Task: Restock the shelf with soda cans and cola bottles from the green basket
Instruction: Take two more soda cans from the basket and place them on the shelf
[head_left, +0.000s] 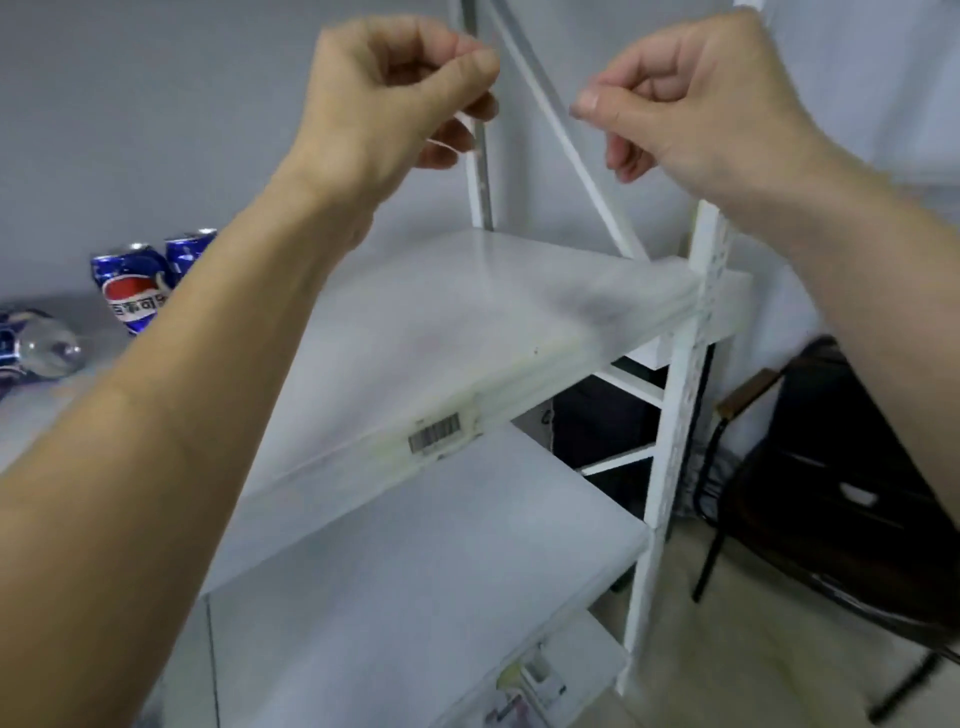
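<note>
Two empty hands: our left hand (395, 98) and right hand (691, 98) curl loosely above the shelf (467, 322), gripping nothing. Soda cans (137, 291) stand at its left end; a careless forearm could topple them.

A shop-like stockroom — white metal shelf (467, 322) with barcode tag (435, 433), soda cans (136, 293).
</note>
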